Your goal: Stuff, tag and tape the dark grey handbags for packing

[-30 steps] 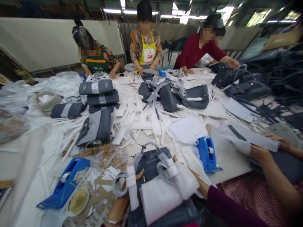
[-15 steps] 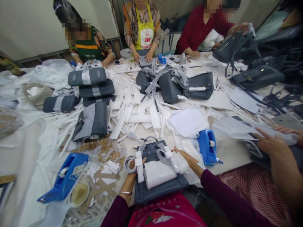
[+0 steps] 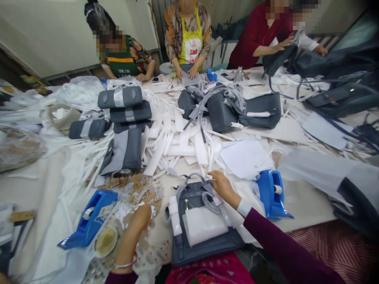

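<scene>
A dark blue-grey backpack lies in front of me against the table edge, its handle pointing away. White sheeting covers its front pocket, and a gold zipper pull shows above it. White foam wraps the left strap; the right strap is a coiled bundle. My right hand rests by the bag's top right corner near the handle, fingers stretched and slightly apart. To the left, my left hand is over small white paper slips; its fingertips are hidden, so any grip is unclear.
Blue tape dispensers stand left and right. A round tub sits by the left one, below a heap of brown tags. Wrapped bags and white foam strips lie beyond. Several people work across the table.
My left hand has left the backpack's strap and moved left to the paper slips. My right hand has shifted up toward the handle. A neighbour's hands at right have gone from view.
</scene>
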